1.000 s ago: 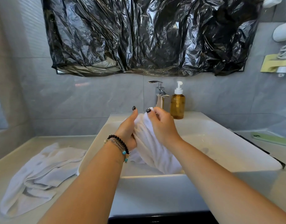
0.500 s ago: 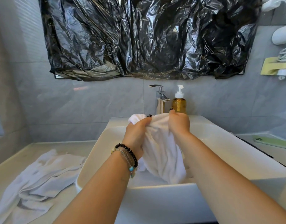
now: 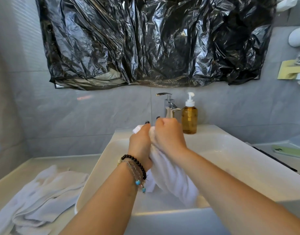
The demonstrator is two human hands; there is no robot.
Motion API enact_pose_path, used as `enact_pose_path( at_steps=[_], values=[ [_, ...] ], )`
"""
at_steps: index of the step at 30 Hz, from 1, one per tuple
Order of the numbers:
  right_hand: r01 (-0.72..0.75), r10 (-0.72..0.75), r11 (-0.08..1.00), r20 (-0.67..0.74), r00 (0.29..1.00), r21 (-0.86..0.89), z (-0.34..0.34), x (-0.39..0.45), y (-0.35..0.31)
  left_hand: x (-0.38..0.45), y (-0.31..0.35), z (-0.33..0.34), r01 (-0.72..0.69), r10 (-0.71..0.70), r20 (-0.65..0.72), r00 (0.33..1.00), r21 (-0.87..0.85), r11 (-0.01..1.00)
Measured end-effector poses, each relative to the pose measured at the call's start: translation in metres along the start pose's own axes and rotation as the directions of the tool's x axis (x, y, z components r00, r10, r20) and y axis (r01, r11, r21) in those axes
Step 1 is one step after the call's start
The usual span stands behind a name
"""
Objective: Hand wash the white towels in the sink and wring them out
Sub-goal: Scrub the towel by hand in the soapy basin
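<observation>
A white towel hangs bunched over the white sink, its top end gathered between two hands and its tail drooping toward the basin's near wall. The left hand and right hand, held apart along the towel's upper edge half a second ago, now press knuckle to knuckle above the middle of the sink, each curled tightly round the cloth. The spread fabric has drawn into a narrow roll, which suggests that rubbing or wringing of this towel is under way rather than finished; whether water is dripping from it cannot be told.

Beaded bracelets circle the left wrist. Behind the sink, a chrome faucet stands just beyond the right hand, with an amber soap pump bottle beside it to the right; no running water shows. Left of the sink, a second white towel lies crumpled on the pale surface, untouched, so part of the job likely remains. Right of the sink, a green phone rests on the surface. Above the sink, crinkled black plastic sheeting covers the wall.
</observation>
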State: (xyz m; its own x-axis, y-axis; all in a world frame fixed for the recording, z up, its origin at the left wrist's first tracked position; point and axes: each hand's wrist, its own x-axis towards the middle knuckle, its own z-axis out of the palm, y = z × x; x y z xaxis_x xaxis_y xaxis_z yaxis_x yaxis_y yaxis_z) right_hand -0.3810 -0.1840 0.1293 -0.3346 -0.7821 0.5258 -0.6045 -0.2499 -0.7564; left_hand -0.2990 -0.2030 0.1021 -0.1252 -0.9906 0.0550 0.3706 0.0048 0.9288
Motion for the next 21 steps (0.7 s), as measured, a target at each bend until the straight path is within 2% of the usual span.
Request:
enact_pose_path(
  at_steps=[2, 3, 7, 8, 9, 11, 12, 13, 15, 17, 18, 21],
  values=[
    [0.188, -0.188, 0.982, 0.005, 0.982, -0.009, 0.007, -0.031, -0.007, 0.009, 0.001, -0.007, -0.021, 0.021, -0.010, 1.000, -0.018, 1.000],
    [0.209, -0.208, 0.978, 0.022, 0.978, -0.027, 0.006, -0.032, -0.008, 0.010, 0.001, -0.008, -0.021, 0.021, -0.012, 1.000, -0.020, 1.000],
    [-0.092, 0.092, 0.995, -0.006, 0.996, 0.022, -0.004, 0.016, 0.005, -0.009, -0.002, 0.004, -0.005, 0.006, 0.024, 1.000, -0.053, 0.999],
    [-0.111, 0.111, 0.994, -0.018, 0.994, 0.011, -0.002, 0.015, 0.006, -0.009, -0.001, 0.005, -0.002, 0.001, -0.008, 1.000, -0.060, 0.998],
    [-0.071, 0.071, 0.997, -0.014, 0.997, -0.021, 0.003, 0.008, 0.004, -0.005, -0.001, 0.002, 0.003, -0.006, -0.034, 0.999, -0.075, 0.997],
    [0.101, -0.101, 0.993, 0.007, 0.995, -0.066, 0.014, -0.023, -0.004, 0.003, 0.004, -0.006, 0.097, -0.110, -0.061, 0.992, -0.179, 0.979],
    [0.173, -0.172, 0.982, 0.025, 0.985, -0.071, 0.016, -0.036, -0.009, 0.006, 0.004, -0.010, 0.105, -0.123, -0.091, 0.988, -0.187, 0.977],
    [0.200, -0.197, 0.977, 0.037, 0.980, -0.075, 0.015, -0.039, -0.010, 0.000, 0.005, -0.009, 0.114, -0.125, -0.062, 0.990, -0.155, 0.981],
    [0.077, -0.074, 0.995, 0.063, 0.995, -0.059, 0.010, -0.015, -0.003, -0.010, 0.008, -0.007, 0.050, -0.051, -0.034, 0.998, -0.028, 0.998],
    [-0.093, 0.095, 0.995, 0.059, 0.994, -0.032, 0.003, 0.013, 0.002, -0.015, 0.006, 0.000, 0.021, -0.021, 0.014, 1.000, -0.002, 1.000],
    [-0.132, 0.134, 0.991, 0.044, 0.990, -0.034, 0.001, 0.019, 0.003, -0.015, 0.005, 0.002, -0.011, 0.011, 0.025, 1.000, 0.002, 1.000],
    [-0.042, 0.046, 0.995, 0.046, 0.998, -0.092, 0.007, 0.001, 0.000, -0.009, 0.005, -0.002, -0.008, 0.008, 0.012, 1.000, -0.029, 1.000]
  ],
)
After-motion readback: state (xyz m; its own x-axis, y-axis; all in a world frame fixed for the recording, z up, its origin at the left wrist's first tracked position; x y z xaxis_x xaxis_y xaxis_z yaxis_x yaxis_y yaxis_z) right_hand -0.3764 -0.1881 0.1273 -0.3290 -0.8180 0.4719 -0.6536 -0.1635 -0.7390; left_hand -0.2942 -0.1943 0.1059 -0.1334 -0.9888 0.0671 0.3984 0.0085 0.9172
